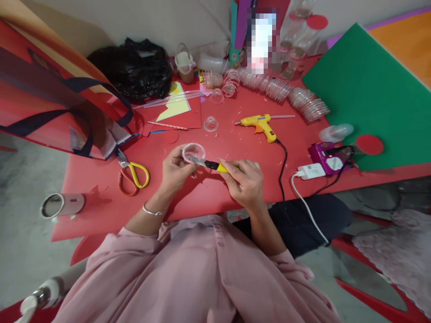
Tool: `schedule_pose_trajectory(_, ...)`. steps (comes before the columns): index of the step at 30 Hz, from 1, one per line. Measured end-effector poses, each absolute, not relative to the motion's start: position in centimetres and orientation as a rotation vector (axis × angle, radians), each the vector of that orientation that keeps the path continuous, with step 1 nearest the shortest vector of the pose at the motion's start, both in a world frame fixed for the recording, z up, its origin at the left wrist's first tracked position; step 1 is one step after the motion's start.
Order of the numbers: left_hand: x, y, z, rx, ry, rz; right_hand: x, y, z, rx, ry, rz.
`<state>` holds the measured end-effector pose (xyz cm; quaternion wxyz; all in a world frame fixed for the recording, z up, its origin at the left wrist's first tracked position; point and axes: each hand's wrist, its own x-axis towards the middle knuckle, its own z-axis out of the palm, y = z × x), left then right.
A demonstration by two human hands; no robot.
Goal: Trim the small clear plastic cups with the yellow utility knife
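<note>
Above the near part of the red table, my left hand [175, 168] is closed around the side of a small clear plastic cup [194, 151], its round rim facing up. My right hand [245, 179] grips the yellow and black handle of a utility knife [215, 166]. The knife's blade points left and reaches the cup's rim; whether it cuts into the plastic I cannot tell. Just beyond the cup, a clear dome-shaped plastic piece [211, 124] lies on the table. Left of my left hand rest scissors [134, 178] with one yellow and one red handle.
A yellow glue gun [258, 124] with a black cord lies on the red table [215, 197]. Stacked clear cups [274, 87] line the back. Green board [373, 98] covers the right side. A metal mug [63, 205] stands at left, near a large bag [67, 96].
</note>
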<state>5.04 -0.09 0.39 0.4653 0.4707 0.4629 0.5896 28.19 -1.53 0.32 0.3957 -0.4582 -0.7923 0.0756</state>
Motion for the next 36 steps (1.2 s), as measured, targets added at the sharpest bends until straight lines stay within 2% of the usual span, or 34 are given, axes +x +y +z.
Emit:
schedule_pose_trajectory(11,4.9,-0.4,0.7,1.193,1.216,1.479,28.1,-1.2,-0.3,-1.182,-1.996,0.144)
schedule_pose_trajectory(17,5.3,-1.0,1.8,1.189,1.229,1.476,31.2,0.9,-1.9,-1.461,-1.841,-0.038)
schedule_pose_trajectory(25,5.0,-0.2,0.9,1.104,1.208,1.441,28.8,-1.1,0.3,-1.18,-1.92,0.254)
schedule_pose_trajectory(36,5.2,-0.3,0.9,1.143,1.188,1.443,28.3,-1.4,0.1,-1.182,-1.989,0.232)
